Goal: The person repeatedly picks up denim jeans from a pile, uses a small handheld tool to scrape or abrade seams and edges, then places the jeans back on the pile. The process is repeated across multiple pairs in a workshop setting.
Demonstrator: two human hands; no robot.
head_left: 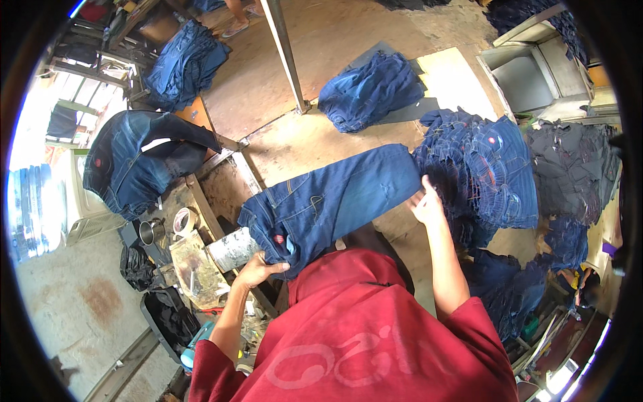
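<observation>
The left hand pinches the waist of the jeans, stretched out before the red shirt; the right hand spreads at the leg's end, whether gripping I can't tell. A metal mug stands on the bench, contents hidden.

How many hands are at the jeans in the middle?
2: the left hand at the waistband end of the blue jeans, the right hand at the hem end. The denim partly hides the left.
</observation>
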